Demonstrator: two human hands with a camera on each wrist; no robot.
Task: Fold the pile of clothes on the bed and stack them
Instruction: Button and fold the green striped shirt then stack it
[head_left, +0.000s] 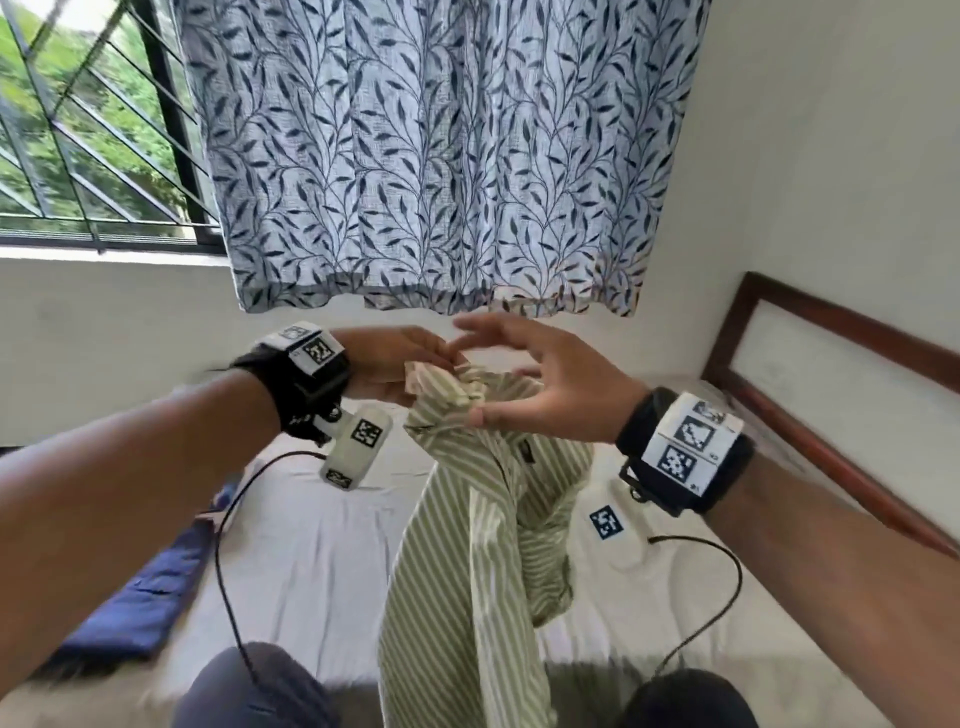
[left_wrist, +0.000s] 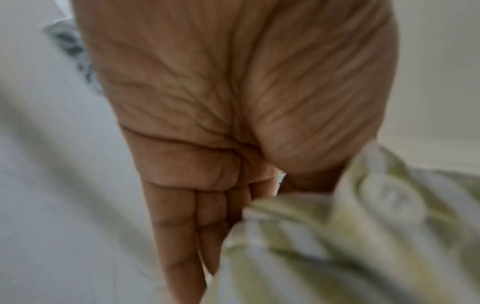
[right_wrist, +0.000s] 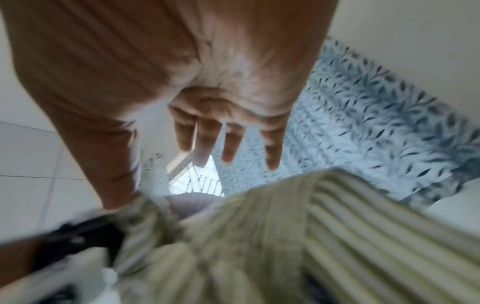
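A green-and-white striped shirt (head_left: 467, 571) hangs in the air above the white bed (head_left: 311, 545), its lower part trailing toward my knees. My left hand (head_left: 400, 364) pinches the bunched top of the shirt (left_wrist: 337, 236) between thumb and fingers (left_wrist: 182, 226). My right hand (head_left: 530, 379) is close beside it with fingers (right_wrist: 207, 139) straight and spread, and its thumb touches the shirt (right_wrist: 311, 236) below the bunch. A folded dark blue garment (head_left: 140, 597) lies on the bed at the left.
A wooden headboard (head_left: 831, 415) stands against the wall on the right. A leaf-patterned curtain (head_left: 441, 156) hangs ahead, beside a barred window (head_left: 93, 130). A small square marker (head_left: 606, 522) lies on the sheet. Black cables (head_left: 223, 571) trail from both wrists.
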